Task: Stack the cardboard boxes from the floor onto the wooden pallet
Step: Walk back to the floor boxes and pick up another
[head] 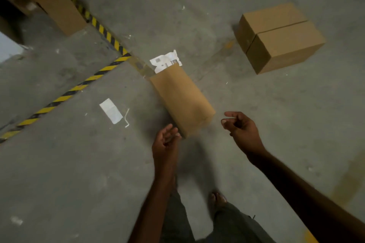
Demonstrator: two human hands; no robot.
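Left hand (pixel 166 141) and right hand (pixel 240 126): fingers loosely curled, empty. The long cardboard box (pixel 181 98) at twelve o'clock might slip if grabbed by one end.

Noted both bare forearms stretched toward the far side. Logged left hand (pixel 166 142) palm turned right, fingers loosely curled, gripping nothing. Logged right hand (pixel 242 127) farther right, palm facing left, thumb out, fingers half-curled, empty. Saw one bare foot (pixel 218 199) near.

Bare floor (pixel 59 163) all around the near box (pixel 181 98), both hands close to its near end, nothing between, second box (pixel 280 37) well apart, far right.
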